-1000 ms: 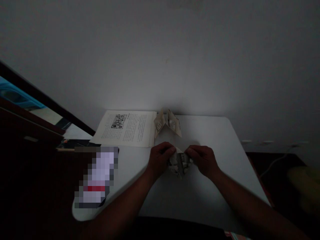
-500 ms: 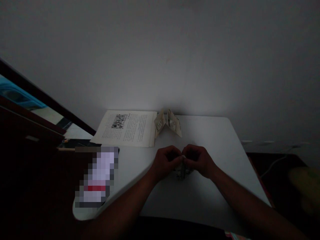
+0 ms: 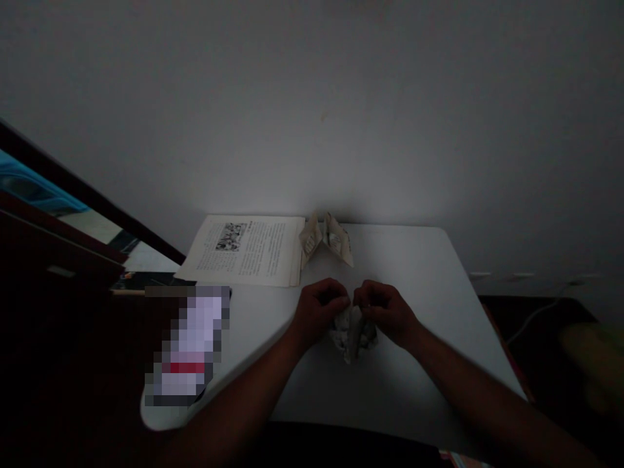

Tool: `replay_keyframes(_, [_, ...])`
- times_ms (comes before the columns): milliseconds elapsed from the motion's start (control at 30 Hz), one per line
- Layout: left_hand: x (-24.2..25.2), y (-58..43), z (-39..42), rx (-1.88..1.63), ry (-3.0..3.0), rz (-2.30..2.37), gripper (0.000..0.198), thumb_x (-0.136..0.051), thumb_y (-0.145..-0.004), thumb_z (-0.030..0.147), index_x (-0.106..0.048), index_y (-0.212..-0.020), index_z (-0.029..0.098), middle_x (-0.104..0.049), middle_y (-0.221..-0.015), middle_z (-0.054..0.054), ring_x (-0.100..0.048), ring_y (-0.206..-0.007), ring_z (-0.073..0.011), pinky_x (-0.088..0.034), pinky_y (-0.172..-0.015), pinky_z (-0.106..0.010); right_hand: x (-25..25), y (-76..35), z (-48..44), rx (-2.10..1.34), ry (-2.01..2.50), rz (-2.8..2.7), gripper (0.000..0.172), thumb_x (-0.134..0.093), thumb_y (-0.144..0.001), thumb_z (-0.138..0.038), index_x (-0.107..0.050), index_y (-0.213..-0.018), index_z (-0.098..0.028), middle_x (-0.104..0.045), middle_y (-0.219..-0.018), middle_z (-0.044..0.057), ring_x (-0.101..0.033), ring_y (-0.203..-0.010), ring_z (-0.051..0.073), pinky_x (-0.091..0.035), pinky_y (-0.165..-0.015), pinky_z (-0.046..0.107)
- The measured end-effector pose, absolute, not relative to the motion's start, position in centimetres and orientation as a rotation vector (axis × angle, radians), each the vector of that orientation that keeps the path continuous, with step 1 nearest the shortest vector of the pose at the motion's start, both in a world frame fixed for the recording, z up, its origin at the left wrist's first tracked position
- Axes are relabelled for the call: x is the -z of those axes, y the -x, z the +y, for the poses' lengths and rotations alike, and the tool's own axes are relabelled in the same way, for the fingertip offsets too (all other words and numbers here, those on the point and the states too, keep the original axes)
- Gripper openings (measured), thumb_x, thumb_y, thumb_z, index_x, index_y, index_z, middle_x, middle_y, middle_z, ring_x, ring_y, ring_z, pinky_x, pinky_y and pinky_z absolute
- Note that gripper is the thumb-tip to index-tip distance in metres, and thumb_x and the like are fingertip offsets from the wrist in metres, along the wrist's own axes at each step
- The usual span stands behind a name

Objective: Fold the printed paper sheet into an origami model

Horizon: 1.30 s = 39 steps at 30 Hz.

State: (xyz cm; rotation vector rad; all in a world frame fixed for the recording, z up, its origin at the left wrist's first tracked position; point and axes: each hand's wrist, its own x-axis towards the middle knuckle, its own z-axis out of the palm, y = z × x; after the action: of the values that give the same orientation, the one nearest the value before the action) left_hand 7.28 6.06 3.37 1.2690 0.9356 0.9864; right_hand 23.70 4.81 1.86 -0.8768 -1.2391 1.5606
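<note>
A small folded piece of printed paper (image 3: 347, 338) hangs between my hands over the front half of the white table. My left hand (image 3: 319, 312) pinches its upper left part between thumb and fingers. On the other side my right hand (image 3: 389, 312) pinches the upper right part, with a narrow gap between the two sets of fingertips. The paper's lower points show below the fingers, and its top is partly hidden by them. Behind my hands, a folded paper shape (image 3: 336, 240) with spread points stands on the table.
A stack of printed sheets (image 3: 263, 253) lies at the back left of the white table (image 3: 414, 260), against the wall. A pixelated phone-like object (image 3: 195, 344) rests at the left edge. A cable (image 3: 531, 318) runs beyond the right edge.
My fingertips have moved slightly apart, and the folded paper between them has opened wider, with more of its lower points showing.
</note>
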Motion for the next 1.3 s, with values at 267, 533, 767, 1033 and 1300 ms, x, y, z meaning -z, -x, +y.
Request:
replay_keyframes(267, [-3.1, -7.0, 6.3, -1.133, -1.193, 0.991, 0.015, -0.061, -0.072, 0.027, -0.055, -0.071, 0.015, -0.049, -0.062, 0.004, -0.043, -0.057, -0.0081, -0.035, -0.053, -0.020, -2.0, -24.2, 5.2, -1.356, 0.978, -1.181, 0.019, -0.071, -0.067, -0.030, -0.056, -0.069, -0.018, -0.053, -0.066, 0.000, -0.049, -0.061, 0.013, -0.040, -0.055, 0.027])
replay_keyframes(533, [-3.2, -6.2, 6.4, -1.509, -1.062, 1.058, 0.019, -0.054, -0.082, 0.036, -0.052, -0.087, 0.017, -0.050, -0.068, 0.003, -0.046, -0.054, -0.0078, -0.038, -0.049, -0.019, -2.3, -24.9, 5.6, -1.103, 0.964, -0.936, 0.012, -0.064, -0.077, -0.029, -0.058, -0.082, -0.020, -0.058, -0.076, 0.000, -0.054, -0.058, 0.011, -0.043, -0.052, 0.025])
replay_keyframes(767, [-2.7, -6.2, 6.8, -1.603, -1.051, 1.118, 0.017, -0.052, -0.085, 0.034, -0.050, -0.087, 0.018, -0.052, -0.066, 0.003, -0.049, -0.053, -0.0072, -0.040, -0.052, -0.019, -2.4, -24.6, 5.9, -0.943, 0.996, -0.852, 0.015, -0.062, -0.080, -0.032, -0.056, -0.082, -0.019, -0.058, -0.079, -0.001, -0.055, -0.055, 0.009, -0.042, -0.053, 0.024])
replay_keyframes(1033, [-2.8, -6.8, 6.2, -1.448, -1.225, 1.091, 0.016, -0.050, -0.086, 0.033, -0.048, -0.088, 0.017, -0.050, -0.067, 0.004, -0.048, -0.053, -0.0069, -0.040, -0.055, -0.020, -2.0, -25.0, 6.0, -0.735, 1.212, -0.819, 0.025, -0.058, -0.081, -0.042, -0.046, -0.088, -0.021, -0.053, -0.066, -0.005, -0.049, -0.054, 0.010, -0.041, -0.052, 0.022])
replay_keyframes(1300, [-3.6, -6.6, 5.0, -0.795, -1.775, 0.769, 0.014, -0.057, -0.079, 0.026, -0.056, -0.076, 0.013, -0.056, -0.069, -0.001, -0.050, -0.064, -0.0109, -0.039, -0.062, -0.023, -2.6, -26.7, 6.6, -0.411, 1.352, -0.851, 0.024, -0.055, -0.082, -0.041, -0.043, -0.090, -0.021, -0.041, -0.054, -0.009, -0.037, -0.044, 0.008, -0.029, -0.043, 0.019])
